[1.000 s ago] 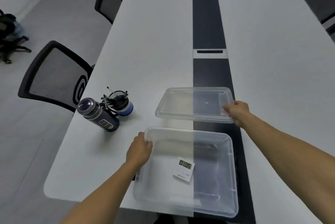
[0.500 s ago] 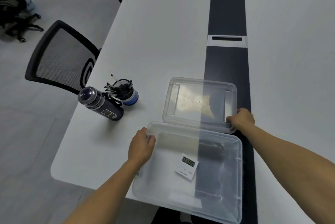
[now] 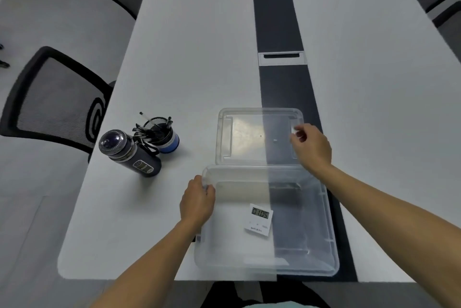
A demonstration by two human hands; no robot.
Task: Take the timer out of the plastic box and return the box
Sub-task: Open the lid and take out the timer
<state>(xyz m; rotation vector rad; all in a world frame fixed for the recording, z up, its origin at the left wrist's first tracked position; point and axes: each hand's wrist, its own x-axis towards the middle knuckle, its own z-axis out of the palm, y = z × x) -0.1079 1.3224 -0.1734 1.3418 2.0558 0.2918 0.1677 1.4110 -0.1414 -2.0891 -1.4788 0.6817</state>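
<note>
Plastic box (image 3: pixel 330 237) open on table (image 3: pixel 199 58); timer (image 3: pixel 259 219) inside, not yet removed.
Left hand (image 3: pixel 197 204) grips the box's left rim, fingers curled over the edge; the timer lies (face up) on the box floor, just right of that grip. Right hand (image 3: pixel 311 148) sits over the right end of the lid (image 3: pixel 249 138), fingers loosely curled; any hold on it cannot be confirmed.

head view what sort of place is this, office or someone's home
Most likely an office meeting room, not a home: a long white table with a dark centre strip, a cable hatch set into that strip, and a black mesh-back chair at the table's side.
</note>
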